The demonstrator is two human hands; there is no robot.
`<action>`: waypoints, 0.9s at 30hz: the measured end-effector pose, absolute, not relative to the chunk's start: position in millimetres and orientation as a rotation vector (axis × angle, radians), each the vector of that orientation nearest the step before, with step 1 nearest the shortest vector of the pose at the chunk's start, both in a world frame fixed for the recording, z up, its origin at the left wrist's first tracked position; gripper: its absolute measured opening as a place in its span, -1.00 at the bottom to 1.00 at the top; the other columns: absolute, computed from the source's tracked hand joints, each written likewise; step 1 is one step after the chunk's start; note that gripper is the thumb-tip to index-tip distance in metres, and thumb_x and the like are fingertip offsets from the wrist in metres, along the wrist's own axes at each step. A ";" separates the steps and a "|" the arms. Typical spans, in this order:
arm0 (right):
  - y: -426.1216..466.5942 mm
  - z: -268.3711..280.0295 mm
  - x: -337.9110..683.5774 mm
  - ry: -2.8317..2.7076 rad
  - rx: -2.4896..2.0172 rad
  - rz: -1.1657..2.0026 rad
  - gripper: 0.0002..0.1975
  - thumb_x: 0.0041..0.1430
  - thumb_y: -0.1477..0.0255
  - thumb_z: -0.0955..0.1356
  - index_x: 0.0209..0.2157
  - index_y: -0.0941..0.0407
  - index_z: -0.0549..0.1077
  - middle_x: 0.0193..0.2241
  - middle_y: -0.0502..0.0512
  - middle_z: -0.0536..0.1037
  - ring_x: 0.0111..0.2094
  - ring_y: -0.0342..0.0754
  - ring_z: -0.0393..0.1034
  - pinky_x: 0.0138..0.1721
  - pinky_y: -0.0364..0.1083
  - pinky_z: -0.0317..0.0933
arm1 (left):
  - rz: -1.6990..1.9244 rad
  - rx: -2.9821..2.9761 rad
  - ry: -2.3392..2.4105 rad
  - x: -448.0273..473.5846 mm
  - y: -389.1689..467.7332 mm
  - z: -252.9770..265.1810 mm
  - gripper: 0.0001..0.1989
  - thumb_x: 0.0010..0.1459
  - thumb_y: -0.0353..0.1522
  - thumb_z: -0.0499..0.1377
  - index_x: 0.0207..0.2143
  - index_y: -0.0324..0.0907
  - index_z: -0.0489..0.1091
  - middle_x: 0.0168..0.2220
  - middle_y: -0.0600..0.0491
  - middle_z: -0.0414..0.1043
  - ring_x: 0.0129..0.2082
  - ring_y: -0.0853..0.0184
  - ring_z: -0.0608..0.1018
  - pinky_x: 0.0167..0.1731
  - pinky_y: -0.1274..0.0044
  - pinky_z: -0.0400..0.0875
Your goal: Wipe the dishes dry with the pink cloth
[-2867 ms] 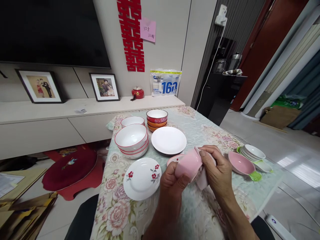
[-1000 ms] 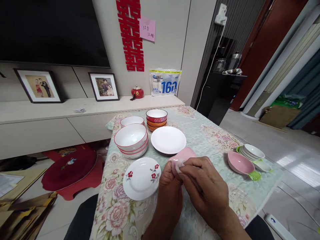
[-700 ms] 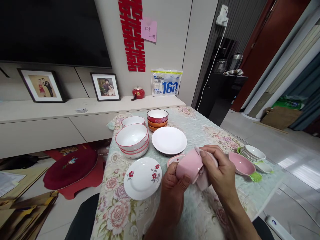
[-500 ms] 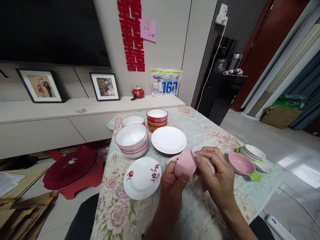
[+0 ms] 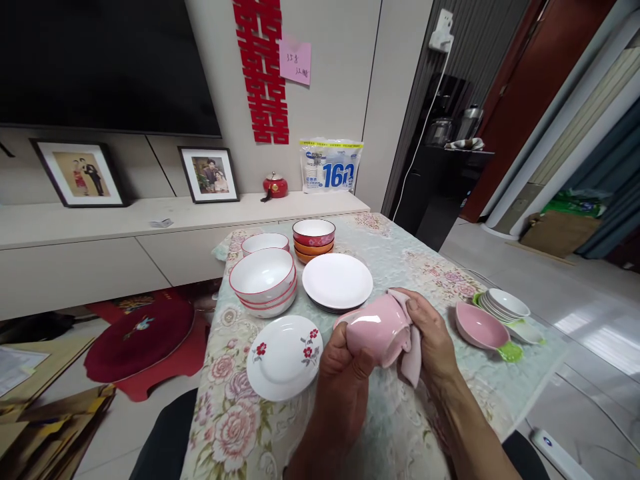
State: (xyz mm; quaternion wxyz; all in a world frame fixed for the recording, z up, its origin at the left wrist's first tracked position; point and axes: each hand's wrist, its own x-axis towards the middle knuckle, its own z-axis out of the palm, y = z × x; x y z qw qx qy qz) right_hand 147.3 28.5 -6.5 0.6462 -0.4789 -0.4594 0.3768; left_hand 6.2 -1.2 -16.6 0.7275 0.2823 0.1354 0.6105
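Tilted on its side above the table, a glossy pink ceramic cup (image 5: 374, 331) is gripped by my left hand (image 5: 344, 373), with the thumb across its side. My right hand (image 5: 433, 337) presses a pale pink cloth (image 5: 413, 365) against the cup's right part; the cloth's loose end hangs down. Behind the cup, a pink-rimmed dish (image 5: 343, 319) is mostly hidden. Left of my hands lies a white plate with red flowers (image 5: 283, 360). A stack of white-topped plates (image 5: 337, 280) sits just beyond the cup.
White red-rimmed bowls (image 5: 263, 275) are stacked at the table's left, beside red and orange bowls (image 5: 314, 241). To the right are a pink leaf-shaped dish (image 5: 481, 325) and small white bowls (image 5: 510, 303). A flowered tablecloth (image 5: 240, 427) covers the table.
The pink cup has turned, so more of its glossy side shows. My right hand has shifted slightly with the cloth, whose end now hangs in plain view.
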 end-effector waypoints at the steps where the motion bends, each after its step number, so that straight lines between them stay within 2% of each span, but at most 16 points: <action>1: 28.9 -7.2 145.0 -1.022 -1.068 0.912 -0.64 0.18 0.13 0.37 -0.15 0.11 0.56 -0.34 0.13 0.61 -0.33 0.03 0.48 -0.36 -0.06 0.33 | 1.348 0.608 0.284 6.2 -0.6 -16.3 -0.65 0.06 -0.31 0.35 -0.07 -0.16 0.49 -0.10 -0.06 0.53 -0.10 0.19 0.49 -0.06 0.39 0.33; 8: 25.4 0.8 148.5 -1.045 -1.111 0.797 -0.70 0.16 0.16 0.39 -0.26 0.11 0.59 -0.33 0.11 0.62 -0.34 0.01 0.48 -0.35 -0.09 0.33 | 1.240 0.612 0.285 4.2 -0.8 -7.5 -0.62 0.01 -0.34 0.38 -0.09 -0.18 0.49 -0.19 -0.03 0.53 -0.21 0.26 0.48 -0.15 0.44 0.34; 12: 21.2 7.9 160.8 -1.275 -1.196 0.599 -0.74 0.17 0.19 0.40 -0.34 0.10 0.60 -0.32 0.09 0.63 -0.27 0.03 0.50 -0.23 -0.08 0.34 | 1.192 0.639 0.387 2.0 -0.8 -5.9 -0.81 0.01 -0.32 0.37 -0.33 -0.21 0.50 -0.42 0.08 0.41 -0.40 0.39 0.36 -0.32 0.54 0.26; 15: 18.9 10.4 163.4 -1.398 -1.209 0.526 -0.75 0.22 0.22 0.37 -0.32 0.08 0.60 -0.34 0.07 0.63 -0.30 0.00 0.50 -0.23 -0.08 0.35 | 1.166 0.680 0.445 1.1 0.1 -8.8 -0.80 0.01 -0.29 0.38 -0.43 -0.23 0.48 -0.51 0.13 0.32 -0.45 0.42 0.29 -0.37 0.55 0.20; 18: 17.1 10.9 158.6 -1.508 -1.168 0.410 -0.76 0.28 0.27 0.32 -0.26 0.07 0.59 -0.28 0.09 0.60 -0.23 0.01 0.49 -0.19 -0.04 0.35 | 1.193 0.678 0.413 0.2 0.2 -9.7 -0.82 -0.01 -0.31 0.39 -0.41 -0.23 0.51 -0.48 0.12 0.37 -0.43 0.40 0.33 -0.33 0.54 0.22; 22: 9.0 14.3 143.4 -1.610 -1.152 0.073 -0.73 0.31 0.37 0.28 -0.06 0.04 0.57 -0.11 0.17 0.47 -0.02 0.10 0.35 -0.01 0.13 0.26 | 1.262 0.649 0.407 -1.8 -0.1 -6.4 -0.79 0.03 -0.35 0.35 -0.23 -0.18 0.55 -0.37 0.07 0.50 -0.35 0.33 0.44 -0.24 0.49 0.29; 25: -1.7 21.9 130.9 -1.709 -1.107 -0.105 -0.68 0.28 0.47 0.30 0.03 0.04 0.53 -0.17 0.17 0.41 -0.10 0.06 0.32 -0.10 0.12 0.28 | 1.291 0.684 0.425 -2.6 0.5 -5.9 -0.78 0.09 -0.35 0.31 -0.17 -0.15 0.55 -0.27 0.03 0.54 -0.29 0.31 0.47 -0.18 0.46 0.31; 27: -7.3 27.5 126.2 -1.799 -1.037 -0.130 -0.67 0.25 0.54 0.32 0.01 0.03 0.54 -0.23 0.14 0.41 -0.17 0.02 0.32 -0.18 0.06 0.30 | 1.305 0.739 0.432 -2.3 0.6 -7.4 -0.79 0.12 -0.35 0.29 -0.16 -0.15 0.55 -0.26 0.03 0.53 -0.29 0.31 0.47 -0.19 0.47 0.32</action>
